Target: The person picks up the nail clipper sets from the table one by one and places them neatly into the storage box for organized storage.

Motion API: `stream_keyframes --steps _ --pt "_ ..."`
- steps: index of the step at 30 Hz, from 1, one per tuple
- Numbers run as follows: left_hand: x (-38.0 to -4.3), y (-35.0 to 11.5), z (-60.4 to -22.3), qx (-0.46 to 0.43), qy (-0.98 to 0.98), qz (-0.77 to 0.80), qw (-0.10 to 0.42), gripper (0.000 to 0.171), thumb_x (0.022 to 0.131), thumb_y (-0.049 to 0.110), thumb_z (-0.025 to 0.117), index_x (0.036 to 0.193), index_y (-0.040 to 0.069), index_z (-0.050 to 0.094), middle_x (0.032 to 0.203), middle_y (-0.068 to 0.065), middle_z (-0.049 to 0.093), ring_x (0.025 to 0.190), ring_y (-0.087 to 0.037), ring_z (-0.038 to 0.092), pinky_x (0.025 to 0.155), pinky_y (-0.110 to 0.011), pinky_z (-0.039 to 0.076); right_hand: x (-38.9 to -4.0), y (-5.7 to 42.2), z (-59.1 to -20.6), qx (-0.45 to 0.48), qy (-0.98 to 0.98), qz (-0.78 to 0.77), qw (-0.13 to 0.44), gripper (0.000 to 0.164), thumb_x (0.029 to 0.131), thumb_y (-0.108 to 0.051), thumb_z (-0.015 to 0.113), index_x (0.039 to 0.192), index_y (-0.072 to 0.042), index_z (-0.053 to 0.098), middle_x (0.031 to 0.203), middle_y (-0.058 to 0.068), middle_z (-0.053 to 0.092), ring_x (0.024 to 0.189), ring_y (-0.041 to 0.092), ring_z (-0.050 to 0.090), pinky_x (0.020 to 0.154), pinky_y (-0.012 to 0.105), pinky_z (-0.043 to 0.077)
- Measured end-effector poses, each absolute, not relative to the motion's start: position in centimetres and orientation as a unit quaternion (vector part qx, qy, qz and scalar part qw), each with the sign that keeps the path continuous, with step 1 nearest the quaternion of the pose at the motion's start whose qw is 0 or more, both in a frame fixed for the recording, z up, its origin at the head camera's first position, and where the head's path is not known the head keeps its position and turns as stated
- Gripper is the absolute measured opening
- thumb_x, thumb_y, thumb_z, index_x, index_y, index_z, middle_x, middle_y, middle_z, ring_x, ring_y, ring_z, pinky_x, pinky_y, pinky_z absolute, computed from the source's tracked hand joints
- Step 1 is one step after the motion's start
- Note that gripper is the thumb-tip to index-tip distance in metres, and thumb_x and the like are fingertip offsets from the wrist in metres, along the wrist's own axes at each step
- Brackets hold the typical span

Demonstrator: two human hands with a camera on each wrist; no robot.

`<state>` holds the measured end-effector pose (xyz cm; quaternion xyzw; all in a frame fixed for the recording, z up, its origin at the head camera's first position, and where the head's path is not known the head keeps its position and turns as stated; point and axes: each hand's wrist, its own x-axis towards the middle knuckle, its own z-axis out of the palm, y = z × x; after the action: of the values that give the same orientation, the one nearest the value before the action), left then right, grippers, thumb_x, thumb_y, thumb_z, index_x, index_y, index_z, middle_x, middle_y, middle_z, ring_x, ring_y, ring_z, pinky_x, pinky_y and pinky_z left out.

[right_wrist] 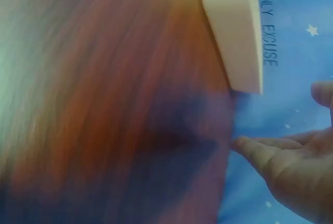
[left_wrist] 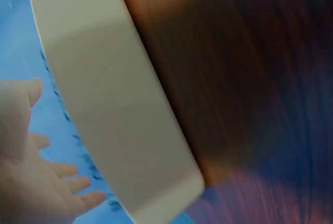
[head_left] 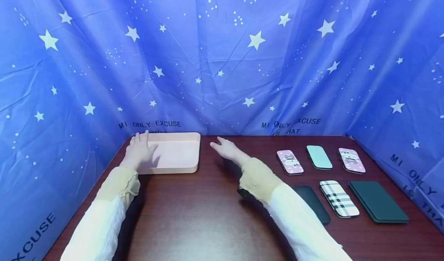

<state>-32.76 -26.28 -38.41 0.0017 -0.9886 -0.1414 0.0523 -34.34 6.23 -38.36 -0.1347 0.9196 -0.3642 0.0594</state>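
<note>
A shallow pale pink tray (head_left: 173,157) with raised sides sits at the back left of the table, and nothing shows inside it. My left hand (head_left: 138,150) is over the tray's left end with its fingers spread and holds nothing. In the left wrist view the hand (left_wrist: 36,177) appears beside the tray's wall (left_wrist: 109,94), palm and fingers in sight. My right hand (head_left: 227,149) hovers to the right of the tray, fingers extended, holding nothing. The right wrist view has this hand (right_wrist: 291,167) apart from the tray's corner (right_wrist: 234,42).
Two pink patterned cases (head_left: 290,162) (head_left: 352,160) flank a mint case (head_left: 319,157) at the table's right. Nearer lie a black flat case (head_left: 313,205), partly behind my right sleeve, a plaid case (head_left: 339,198) and a larger dark green case (head_left: 379,202). Blue star-printed curtains (head_left: 222,53) enclose the table.
</note>
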Motion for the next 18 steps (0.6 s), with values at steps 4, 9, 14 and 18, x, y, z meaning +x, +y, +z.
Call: stream_keyframes --steps 4,9,14,18 --pt "-33.2 -27.6 -38.1 0.048 -0.986 -0.160 0.001 0.076 0.097 0.037 0.039 0.143 -0.015 0.008 0.141 -0.044 0.016 0.129 -0.058 0.021 0.103 -0.068 0.028 -34.7 4.0 -39.4 -0.091 0.898 -0.426 0.056 0.063 0.097 -0.034 0.047 0.143 0.005 0.030 0.140 0.021 0.045 0.134 0.028 0.040 0.115 0.037 0.030" --pt "-33.8 -28.7 -37.7 0.077 -0.984 -0.160 -0.006 0.054 0.093 0.019 0.038 0.124 -0.025 0.035 0.120 -0.044 0.046 0.110 -0.053 0.050 0.095 -0.057 0.045 -34.4 1.4 -40.7 -0.098 0.888 -0.445 0.052 0.061 0.097 -0.028 0.049 0.144 0.006 0.028 0.139 0.020 0.047 0.133 0.027 0.041 0.115 0.035 0.030" --pt "-34.1 -29.6 -38.1 0.136 -0.974 -0.179 0.040 0.043 0.087 0.007 0.037 0.114 -0.025 0.046 0.113 -0.042 0.052 0.104 -0.054 0.054 0.087 -0.056 0.051 -33.6 -0.3 -41.9 -0.134 0.899 -0.416 0.031 0.058 0.097 -0.024 0.049 0.143 0.006 0.030 0.144 0.016 0.042 0.137 0.028 0.035 0.116 0.040 0.026" --pt "-33.8 -29.9 -38.7 0.153 -0.969 -0.182 0.061 0.033 0.086 0.004 0.037 0.098 -0.016 0.061 0.107 -0.038 0.057 0.100 -0.053 0.057 0.082 -0.057 0.052 -33.1 -0.8 -42.5 -0.124 0.903 -0.412 0.017 0.057 0.097 -0.022 0.049 0.143 0.004 0.031 0.146 0.014 0.039 0.136 0.027 0.036 0.114 0.038 0.031"
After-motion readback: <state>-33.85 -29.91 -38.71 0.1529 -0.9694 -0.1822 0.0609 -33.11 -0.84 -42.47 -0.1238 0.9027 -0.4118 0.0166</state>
